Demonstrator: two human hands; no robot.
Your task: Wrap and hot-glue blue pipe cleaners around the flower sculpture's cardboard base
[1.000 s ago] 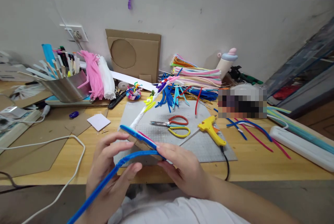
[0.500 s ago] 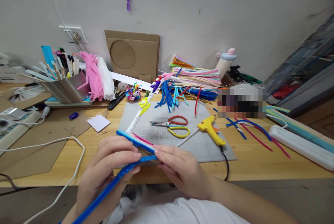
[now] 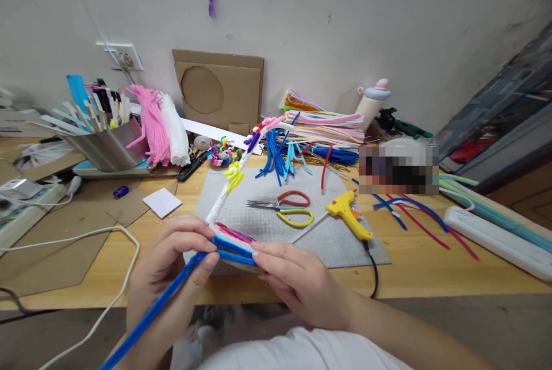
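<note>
Blue pipe cleaners (image 3: 236,256) run between my two hands, and a long blue end trails down past my left wrist. My left hand (image 3: 172,272) pinches them between thumb and fingers, close to the lower end of a white-wrapped stem (image 3: 219,200). The stem slants up and away, with yellow, purple, red and pink loops along it. My right hand (image 3: 299,281) is closed on the other end of the blue strands. Pink and dark strands (image 3: 233,233) lie just behind the blue ones. Part of the held bundle is hidden behind my fingers.
Scissors (image 3: 280,206) and a yellow glue gun (image 3: 348,214) lie on a grey cutting mat (image 3: 332,249). Behind are piled pipe cleaners (image 3: 323,125), a cardboard panel (image 3: 241,88) and a metal container (image 3: 107,148). A white power strip (image 3: 500,243) is at the right.
My left hand has shifted slightly left, and its fingers have closed nearer the stem. The blue strands between my hands lie closer together. The decorated stem has moved a little left.
</note>
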